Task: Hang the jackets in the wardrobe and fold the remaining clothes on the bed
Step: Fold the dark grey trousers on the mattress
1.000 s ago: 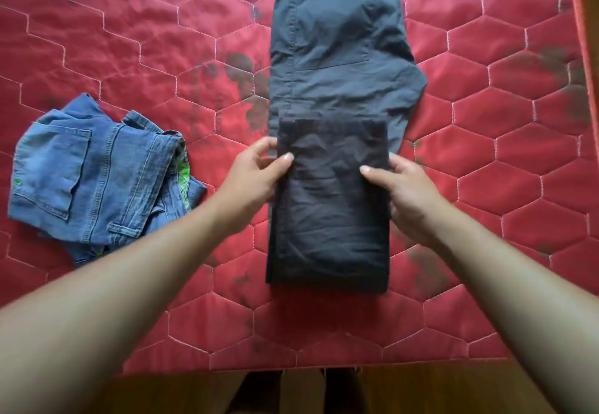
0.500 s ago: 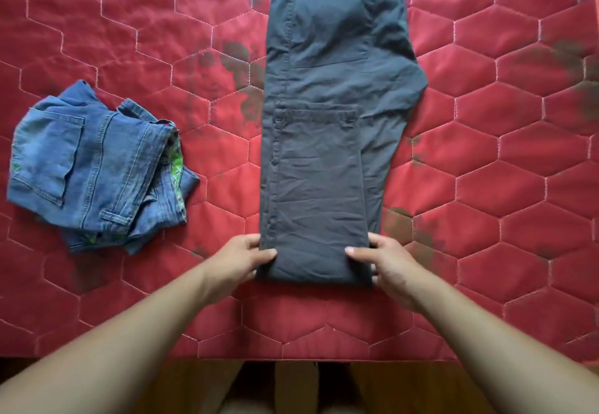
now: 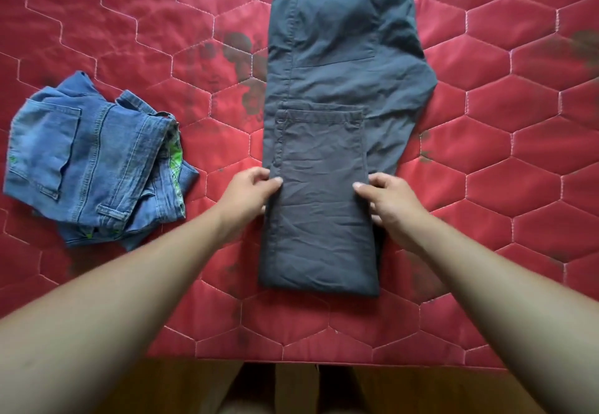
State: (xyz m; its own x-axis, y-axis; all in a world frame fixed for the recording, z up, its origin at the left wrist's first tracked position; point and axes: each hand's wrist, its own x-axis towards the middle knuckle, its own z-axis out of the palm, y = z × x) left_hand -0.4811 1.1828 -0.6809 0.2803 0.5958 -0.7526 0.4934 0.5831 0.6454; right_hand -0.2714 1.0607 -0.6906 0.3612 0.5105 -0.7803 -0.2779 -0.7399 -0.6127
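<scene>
Grey trousers (image 3: 340, 57) lie lengthwise on the red quilted bed (image 3: 518, 154), with the leg end doubled up over the thigh part and the fold near the bed's front edge. In the head view the left hand (image 3: 249, 193) pinches the left side of the doubled part, thumb on top and fingers curled at the edge. The right hand (image 3: 392, 200) grips the right side likewise. Folded blue jeans (image 3: 90, 161) lie well apart to the left. The trousers look about half folded. The next move likely calls for lifting both sides evenly and carrying the doubled part over the waist.
</scene>
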